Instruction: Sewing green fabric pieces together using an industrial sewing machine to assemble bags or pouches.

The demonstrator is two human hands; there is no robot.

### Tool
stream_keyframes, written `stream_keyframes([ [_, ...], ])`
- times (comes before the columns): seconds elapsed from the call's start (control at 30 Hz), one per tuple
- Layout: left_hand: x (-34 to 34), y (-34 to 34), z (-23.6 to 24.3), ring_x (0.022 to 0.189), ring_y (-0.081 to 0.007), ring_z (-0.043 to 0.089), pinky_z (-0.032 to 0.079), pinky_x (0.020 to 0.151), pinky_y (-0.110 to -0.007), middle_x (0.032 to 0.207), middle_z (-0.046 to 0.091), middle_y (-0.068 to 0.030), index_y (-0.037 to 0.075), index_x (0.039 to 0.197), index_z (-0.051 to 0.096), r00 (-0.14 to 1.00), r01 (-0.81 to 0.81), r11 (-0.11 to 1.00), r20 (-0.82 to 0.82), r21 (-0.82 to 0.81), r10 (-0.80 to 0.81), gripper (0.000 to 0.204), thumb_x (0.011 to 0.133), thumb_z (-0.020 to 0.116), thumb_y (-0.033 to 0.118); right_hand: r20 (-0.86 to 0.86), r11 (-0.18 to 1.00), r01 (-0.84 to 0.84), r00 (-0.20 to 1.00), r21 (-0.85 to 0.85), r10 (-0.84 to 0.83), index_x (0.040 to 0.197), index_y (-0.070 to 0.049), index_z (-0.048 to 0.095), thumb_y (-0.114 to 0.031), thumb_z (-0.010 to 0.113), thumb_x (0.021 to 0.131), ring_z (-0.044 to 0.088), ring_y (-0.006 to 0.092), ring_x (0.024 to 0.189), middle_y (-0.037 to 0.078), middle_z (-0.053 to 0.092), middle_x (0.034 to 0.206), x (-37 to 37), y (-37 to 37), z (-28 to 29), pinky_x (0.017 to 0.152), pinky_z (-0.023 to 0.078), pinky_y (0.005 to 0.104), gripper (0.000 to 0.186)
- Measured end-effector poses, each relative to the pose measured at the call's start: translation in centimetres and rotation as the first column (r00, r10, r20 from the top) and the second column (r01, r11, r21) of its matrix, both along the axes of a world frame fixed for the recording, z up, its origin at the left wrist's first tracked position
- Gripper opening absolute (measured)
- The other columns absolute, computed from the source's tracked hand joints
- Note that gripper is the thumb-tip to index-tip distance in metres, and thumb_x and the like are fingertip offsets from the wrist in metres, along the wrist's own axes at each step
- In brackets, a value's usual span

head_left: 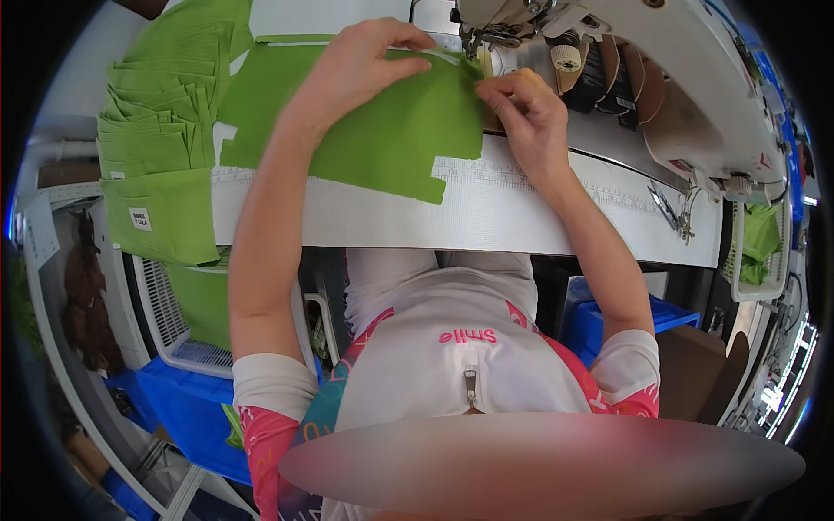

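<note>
A flat piece of green fabric (pixel 373 139) lies on the white sewing table, its far edge bearing a white strip (pixel 447 57). My left hand (pixel 365 69) rests over the far part of that piece, thumb and fingers apart on either side of the strip. At the fabric's right edge, my right hand (pixel 530 108) is closed, fingertips pinching the cloth near its far right corner. Just beyond that corner is the presser foot area of the sewing machine (pixel 473 39); the needle is too small to make out.
Stacked green fabric pieces (pixel 156 130) cover the table's left end. Thread snips (pixel 663 204) lie at the right, below the machine arm (pixel 721 78). White baskets with green cloth stand at the left (pixel 165 304) and right (pixel 743 260). A ruler (pixel 486 169) runs along the table.
</note>
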State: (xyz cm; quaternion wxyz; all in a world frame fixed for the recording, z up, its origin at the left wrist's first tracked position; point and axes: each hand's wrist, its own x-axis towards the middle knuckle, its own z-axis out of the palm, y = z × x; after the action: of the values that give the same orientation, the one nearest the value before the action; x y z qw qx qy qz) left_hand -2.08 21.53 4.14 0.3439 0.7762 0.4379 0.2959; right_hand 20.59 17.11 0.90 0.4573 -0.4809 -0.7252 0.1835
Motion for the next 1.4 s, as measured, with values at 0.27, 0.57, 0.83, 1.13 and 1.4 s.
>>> stream_keyframes([
  [0.27,0.6,-2.8,-0.5,0.088,-0.0147,0.061,0.046,0.081,-0.027,0.093,0.068,-0.0073,0.001,0.103,0.067,0.999,-0.052,0.997,0.009,-0.051,0.052,0.025,0.083,0.066,0.016,-0.046,0.975,-0.212,0.975,0.063,0.215,0.088,-0.003,0.067,-0.007,0.064,0.082,0.059,0.0245,0.065,0.009,0.064,0.076,-1.0,-1.7,0.2,0.060,0.047,0.0306,0.008],
  [0.57,1.8,-3.1,-1.3,0.088,-0.0156,0.061,0.046,0.081,-0.026,0.095,0.067,-0.0070,0.002,0.100,0.067,0.998,-0.036,0.994,0.046,0.100,0.032,0.018,0.084,0.064,0.012,0.088,0.981,-0.194,0.977,0.017,0.192,0.097,0.002,0.064,-0.004,0.056,0.090,0.060,0.0129,0.070,0.008,0.065,0.079,-0.3,-1.7,0.2,0.064,0.048,0.0243,0.012],
  [0.83,2.5,-3.0,-3.2,0.102,-0.0258,0.058,0.047,0.087,-0.035,0.111,0.064,-0.0055,0.009,0.101,0.068,0.987,0.113,0.901,-0.151,0.418,-0.053,0.023,0.082,0.063,0.022,0.065,0.980,-0.191,0.979,-0.052,0.194,0.098,0.001,0.065,-0.004,0.058,0.088,0.061,0.0144,0.070,0.009,0.067,0.083,-0.3,-1.8,0.1,0.065,0.048,0.0253,0.013],
  [1.13,2.4,-2.7,-2.8,0.106,-0.0246,0.057,0.044,0.093,-0.037,0.114,0.062,-0.0057,0.007,0.103,0.067,0.973,0.155,0.909,-0.217,0.386,-0.074,0.025,0.081,0.066,0.019,-0.185,0.883,-0.107,0.982,-0.457,0.024,0.096,0.001,0.066,-0.005,0.061,0.086,0.056,0.0130,0.060,0.008,0.063,0.074,1.7,-4.7,1.8,0.057,0.044,0.0255,0.013],
  [1.4,4.6,-4.3,-1.9,0.102,-0.0275,0.059,0.047,0.089,-0.037,0.110,0.063,-0.0081,0.006,0.101,0.064,0.972,0.231,0.666,-0.204,0.710,-0.119,0.024,0.077,0.066,0.006,0.182,0.953,-0.263,0.955,0.149,0.235,0.084,-0.006,0.066,-0.005,0.062,0.079,0.056,0.0226,0.073,0.007,0.061,0.089,0.5,-7.4,2.4,0.062,0.046,0.0320,0.006],
])
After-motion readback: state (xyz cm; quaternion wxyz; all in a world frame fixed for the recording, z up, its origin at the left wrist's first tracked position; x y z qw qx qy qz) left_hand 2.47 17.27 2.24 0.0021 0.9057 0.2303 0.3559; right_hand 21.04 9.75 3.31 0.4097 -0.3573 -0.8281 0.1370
